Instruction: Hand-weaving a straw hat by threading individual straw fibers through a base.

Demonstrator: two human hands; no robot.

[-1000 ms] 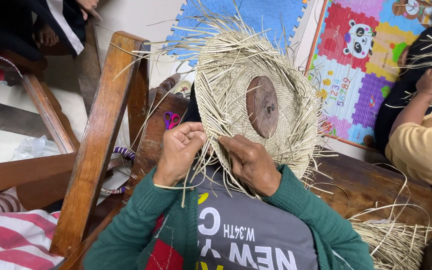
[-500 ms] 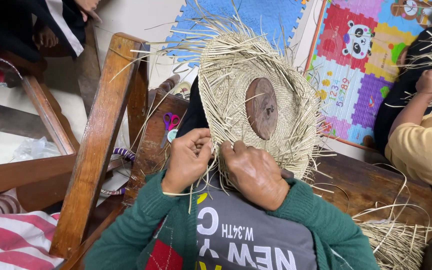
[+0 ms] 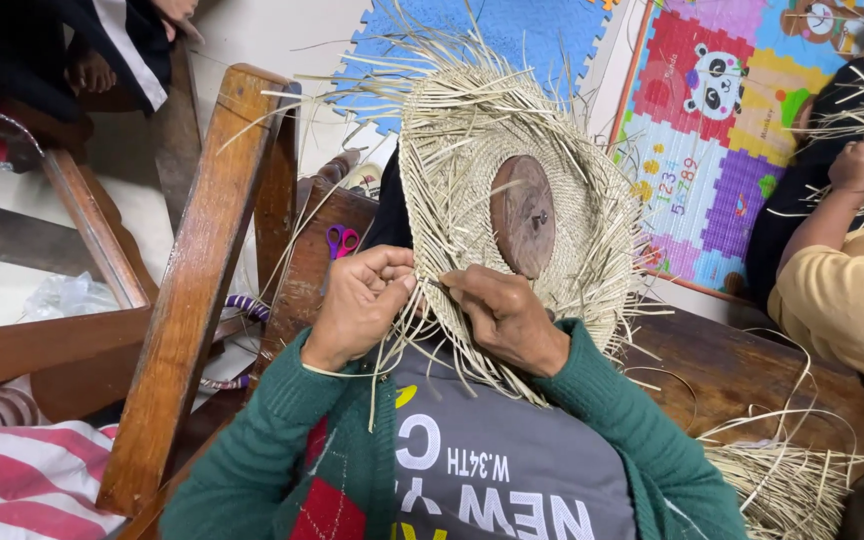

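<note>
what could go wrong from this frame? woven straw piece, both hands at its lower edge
1. Left hand and right hand pinch thin strands at the edge of the woven straw piece; one could probably slip or snap.
2. Loose strands stick out all round the rim and may tangle.
3. The wooden disc hides the centre weave.

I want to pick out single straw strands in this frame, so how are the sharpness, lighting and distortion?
Head view: the woven straw piece and both hands, left hand and right hand, are sharp under soft, even light with no glare; the wide lens bows the wooden frame; another person's hand at the right edge looks slightly softer.
</note>
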